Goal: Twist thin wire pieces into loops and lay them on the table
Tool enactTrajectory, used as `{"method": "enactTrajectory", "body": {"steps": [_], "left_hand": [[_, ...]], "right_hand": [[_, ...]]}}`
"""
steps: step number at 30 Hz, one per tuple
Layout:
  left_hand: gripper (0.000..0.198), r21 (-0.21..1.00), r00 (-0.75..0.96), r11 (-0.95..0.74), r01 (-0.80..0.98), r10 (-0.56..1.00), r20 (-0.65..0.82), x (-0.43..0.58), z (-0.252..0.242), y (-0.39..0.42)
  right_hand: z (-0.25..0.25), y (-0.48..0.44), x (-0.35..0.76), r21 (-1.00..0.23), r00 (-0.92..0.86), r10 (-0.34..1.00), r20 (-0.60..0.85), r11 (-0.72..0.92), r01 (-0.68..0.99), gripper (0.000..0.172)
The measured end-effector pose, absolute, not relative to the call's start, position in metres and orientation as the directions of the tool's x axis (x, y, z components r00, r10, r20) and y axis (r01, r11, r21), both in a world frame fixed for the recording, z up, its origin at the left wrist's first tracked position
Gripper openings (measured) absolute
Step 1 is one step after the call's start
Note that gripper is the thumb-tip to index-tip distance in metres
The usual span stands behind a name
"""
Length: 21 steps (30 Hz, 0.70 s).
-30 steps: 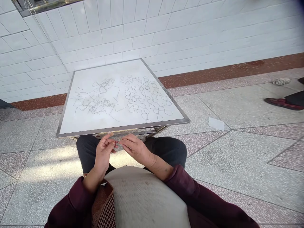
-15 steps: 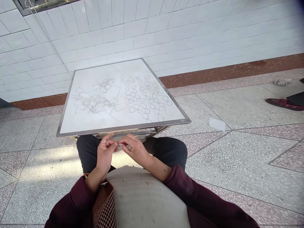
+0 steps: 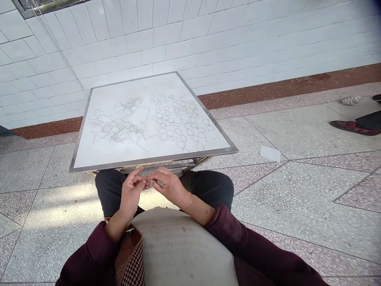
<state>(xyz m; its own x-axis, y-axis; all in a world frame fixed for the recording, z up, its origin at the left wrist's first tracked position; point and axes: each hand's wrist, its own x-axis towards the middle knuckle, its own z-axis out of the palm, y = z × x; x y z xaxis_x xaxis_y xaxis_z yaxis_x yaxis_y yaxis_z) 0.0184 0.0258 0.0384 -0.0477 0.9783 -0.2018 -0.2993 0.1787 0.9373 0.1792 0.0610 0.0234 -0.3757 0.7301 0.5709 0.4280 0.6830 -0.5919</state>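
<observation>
My left hand [image 3: 132,192] and my right hand [image 3: 168,184] meet above my lap, just below the front edge of a small white table [image 3: 149,161]. Both pinch a thin wire piece [image 3: 151,182] between thumb and fingertips; its shape is too small to make out. On the tabletop lie a tangle of bent zigzag wires [image 3: 119,121] at the left and several looped wire pieces [image 3: 183,121] at the right.
The table stands against a white tiled wall [image 3: 208,35] on a speckled stone floor. A white scrap [image 3: 270,153] lies on the floor to the right. Another person's shoe [image 3: 351,127] shows at the far right edge.
My right hand has drawn in toward the left, and the fingertips of both have closed together on the wire. The view has shifted slightly.
</observation>
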Motion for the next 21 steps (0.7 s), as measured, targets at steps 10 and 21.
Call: {"method": "enactTrajectory", "body": {"steps": [10,21], "left_hand": [[0.054,0.935,-0.098,0.180,-0.306,0.971,-0.219,0.0197,0.0372,0.0275],[0.050,0.950,-0.147,0.167,-0.263,0.966,-0.210,0.0209,0.0350,0.0300]], "right_hand": [[0.0258,0.0614,0.1795,-0.557,-0.423,0.694,0.583,0.720,0.413,0.017],[0.0247,0.0545,0.1738,-0.512,-0.420,0.748,0.514,0.660,0.550,0.016]]}}
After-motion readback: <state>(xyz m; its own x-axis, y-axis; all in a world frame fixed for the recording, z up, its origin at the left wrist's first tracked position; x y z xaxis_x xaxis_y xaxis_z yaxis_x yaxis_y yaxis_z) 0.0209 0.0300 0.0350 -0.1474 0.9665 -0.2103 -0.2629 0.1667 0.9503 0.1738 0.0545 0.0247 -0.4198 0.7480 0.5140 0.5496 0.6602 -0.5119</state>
